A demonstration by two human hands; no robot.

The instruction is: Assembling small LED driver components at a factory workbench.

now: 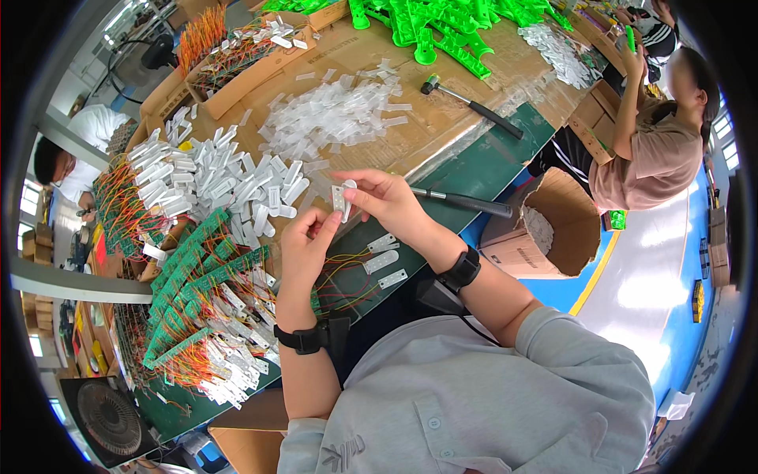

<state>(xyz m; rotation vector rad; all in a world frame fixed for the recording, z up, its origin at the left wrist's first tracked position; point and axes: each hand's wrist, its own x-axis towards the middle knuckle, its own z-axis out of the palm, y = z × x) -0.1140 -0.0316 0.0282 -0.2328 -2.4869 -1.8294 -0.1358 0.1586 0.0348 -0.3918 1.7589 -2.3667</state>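
Pinching a small white part in both hands above the desk

Gripped between thumb and fingers of the left hand (pixel 306 241) at its lower end and of the right hand (pixel 388 204) near its top, the small white part (pixel 338 199) is held up off the desk (pixel 489 170); holes show in its face, and no lettering can be made out on it. Just below the right hand lie three white pieces (pixel 382 262) with thin wires running left.

Printing appears elsewhere: a little dark mark on the side of the open carton (pixel 505 251), too small to read, and a dark emblem on the grey shirt (pixel 343 452). Beyond the hands spreads a heap of translucent strips (pixel 332 114), with white covers (pixel 233 178) piled to its left and green circuit boards (pixel 189 272) nearer the person. A hammer (pixel 482 110) lies to the right, below bright green plastic parts (pixel 442 35).
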